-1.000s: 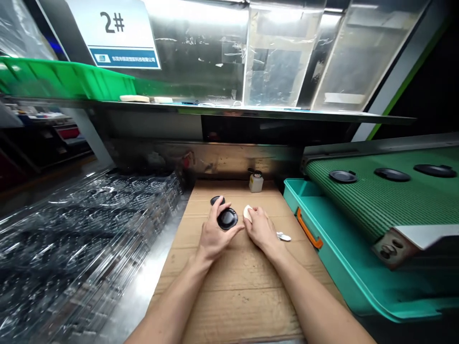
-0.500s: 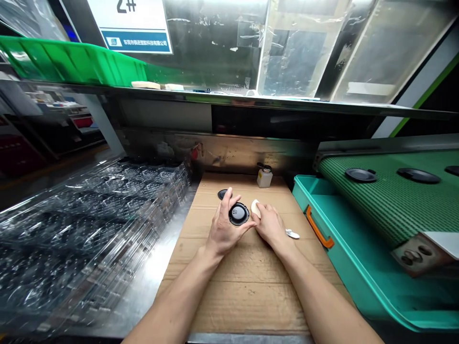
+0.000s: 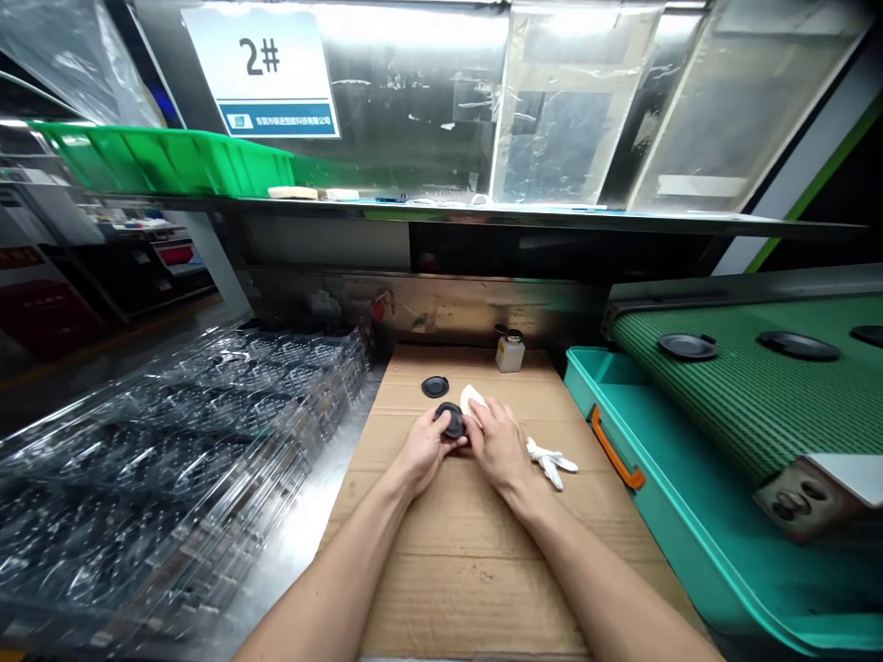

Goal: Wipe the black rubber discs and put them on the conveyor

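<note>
Above the cardboard sheet (image 3: pixel 441 588), my left hand (image 3: pixel 424 450) is closed on a round black plastic part (image 3: pixel 452 421), its thumb resting on the face. My right hand (image 3: pixel 498 446) pinches a white oval pad (image 3: pixel 472 401) at the edge of that part; the pad looks like a sponge. Just beyond the hands, a second round black part (image 3: pixel 435 386) lies flat on the cardboard. A crumpled white glove (image 3: pixel 550 462) is beside my right wrist. Farther back stands a small whitish bottle (image 3: pixel 510 352) with a dark cap.
Stacked clear plastic trays (image 3: pixel 172 460) holding dark parts fill the left. At right, a teal bin (image 3: pixel 669 515) with an orange handle sits beside a green conveyor belt (image 3: pixel 745 395) carrying several black parts. A green basket (image 3: pixel 172 164) rests on the shelf (image 3: pixel 441 213) above.
My left hand has turned the black part over, from its grey-centred side to a plain dark face. My right hand has moved left, bringing the white pad against it. The view has tilted up slightly.
</note>
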A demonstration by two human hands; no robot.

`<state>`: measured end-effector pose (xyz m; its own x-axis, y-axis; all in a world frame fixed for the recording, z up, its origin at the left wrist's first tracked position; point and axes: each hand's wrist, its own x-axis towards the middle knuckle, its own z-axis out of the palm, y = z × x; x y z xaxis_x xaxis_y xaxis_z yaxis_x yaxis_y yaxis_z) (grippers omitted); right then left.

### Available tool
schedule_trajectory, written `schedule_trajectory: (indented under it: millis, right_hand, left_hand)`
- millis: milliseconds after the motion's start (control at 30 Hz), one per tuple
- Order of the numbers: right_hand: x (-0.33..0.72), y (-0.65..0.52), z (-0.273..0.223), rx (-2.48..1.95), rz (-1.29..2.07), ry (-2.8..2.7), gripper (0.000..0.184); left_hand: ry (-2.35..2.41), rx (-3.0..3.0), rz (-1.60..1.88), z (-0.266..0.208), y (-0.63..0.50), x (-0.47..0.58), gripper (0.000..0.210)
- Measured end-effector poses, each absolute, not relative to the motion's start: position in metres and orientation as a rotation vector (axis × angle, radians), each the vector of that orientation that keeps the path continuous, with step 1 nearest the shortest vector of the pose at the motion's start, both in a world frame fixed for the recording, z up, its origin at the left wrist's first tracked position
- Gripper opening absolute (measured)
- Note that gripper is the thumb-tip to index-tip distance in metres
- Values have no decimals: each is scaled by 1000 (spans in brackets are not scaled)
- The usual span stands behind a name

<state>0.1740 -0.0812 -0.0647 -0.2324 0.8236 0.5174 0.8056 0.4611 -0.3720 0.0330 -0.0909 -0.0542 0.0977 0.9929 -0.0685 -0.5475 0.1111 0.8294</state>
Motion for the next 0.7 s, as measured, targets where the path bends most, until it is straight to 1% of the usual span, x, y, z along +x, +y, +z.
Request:
schedule_trajectory:
  millis: [67, 167, 300, 367, 500, 567, 633, 700]
  right_hand:
    - [187, -70, -68, -1455, 14, -2011, 37]
    - [203, -62, -68, -1552, -17, -1961, 35]
    - [207, -60, -65, -1593, 23, -1940, 29]
    - [206, -61, -63, -1608, 72, -1933, 27]
    - [205, -63, -60, -1621, 132, -1921, 24]
    - [205, -64, -58, -1622, 144, -1925, 24]
    - [206, -63, -55, -1632, 146, -1929, 24]
    - [208, -62, -52, -1655, 129, -1934, 24]
  left_hand:
    - [907, 840, 1312, -56, -86, 25, 18]
    - [1251, 1034, 1328, -55, -65, 9, 19]
    - [1485, 1179, 1314, -43, -22, -12, 40]
    - [1577, 1265, 1246, -34, -4, -18, 43]
    - [1707, 1470, 991, -14, 19, -17, 29]
    - [1791, 1582, 852, -7, 29, -14, 26]
    - [1994, 1785, 658, -2, 41, -8, 31]
    - [2199, 2033, 432, 3, 51, 7, 43]
